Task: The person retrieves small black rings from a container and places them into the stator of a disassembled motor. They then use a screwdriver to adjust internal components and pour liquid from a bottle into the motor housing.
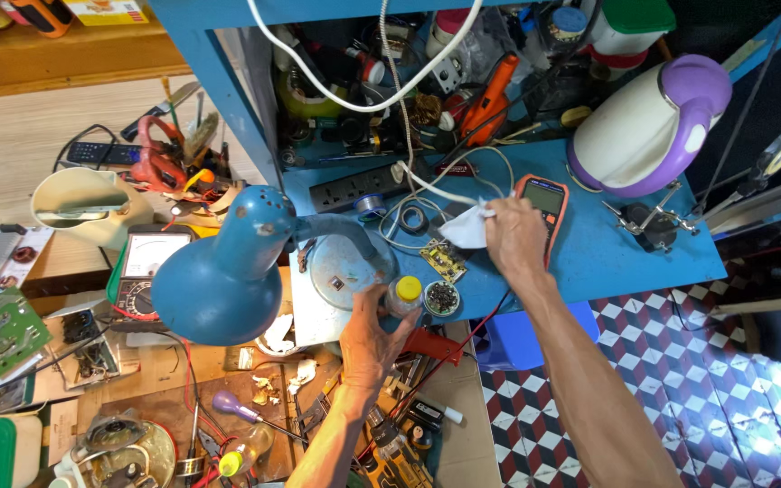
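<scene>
My left hand reaches up to a small clear jar with a yellow lid and closes its fingers round it at the front edge of the blue bench. My right hand rests on the bench and pinches a crumpled white tissue, right beside an orange digital multimeter. A small round tin of dark bits sits next to the jar. A small yellow circuit board lies between the two hands.
A blue desk lamp with a round metal base stands left of the hands. A white and purple kettle, a power strip, an analogue meter and an orange glue gun surround them. Tools litter the lower wooden table.
</scene>
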